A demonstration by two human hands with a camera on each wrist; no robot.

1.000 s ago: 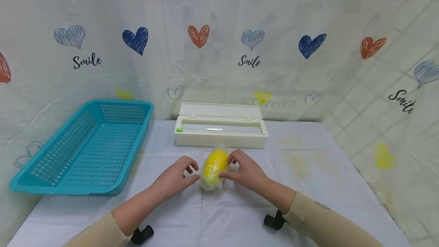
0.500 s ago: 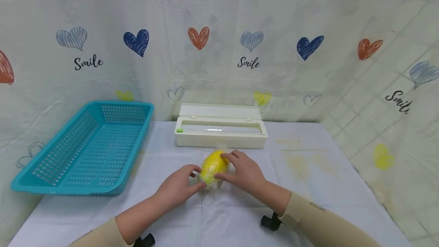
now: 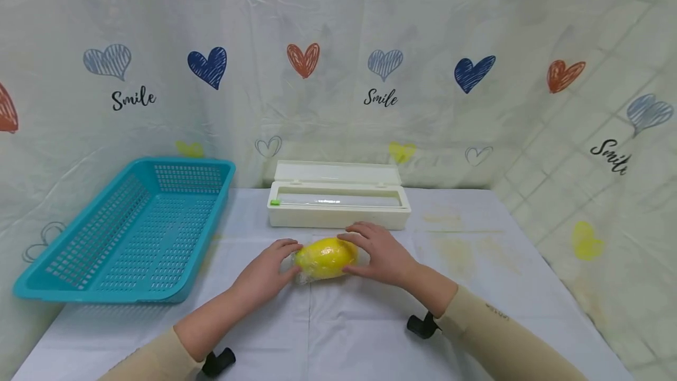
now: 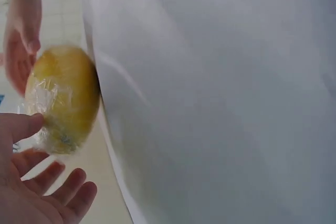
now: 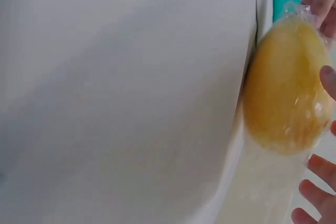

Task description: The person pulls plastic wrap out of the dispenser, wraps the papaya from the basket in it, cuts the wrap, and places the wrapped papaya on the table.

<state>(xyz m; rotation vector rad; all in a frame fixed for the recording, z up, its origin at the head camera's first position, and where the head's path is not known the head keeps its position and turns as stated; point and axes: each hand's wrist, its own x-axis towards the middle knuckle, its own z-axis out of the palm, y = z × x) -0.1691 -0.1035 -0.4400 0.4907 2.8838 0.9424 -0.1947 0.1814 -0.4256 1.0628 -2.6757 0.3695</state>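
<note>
A yellow oval fruit in clear cling film lies sideways on the white-covered table between both hands. My left hand pinches its left end between thumb and index finger, where crinkled film gathers; the other fingers spread loosely in the left wrist view. My right hand is at the right end, thumb and forefinger overlapping the fruit in the head view. In the right wrist view, the right fingers are extended and spread beside the wrapped fruit.
Behind the fruit stands a long white cling film dispenser, its lid raised and a film roll inside. A turquoise perforated basket stands at the left. A curtain printed with hearts hangs behind the table.
The fruit has turned from upright-slanted to lying sideways, its film-gathered end now pointing left. My left hand has come to that end; the right fingers have spread wider.
</note>
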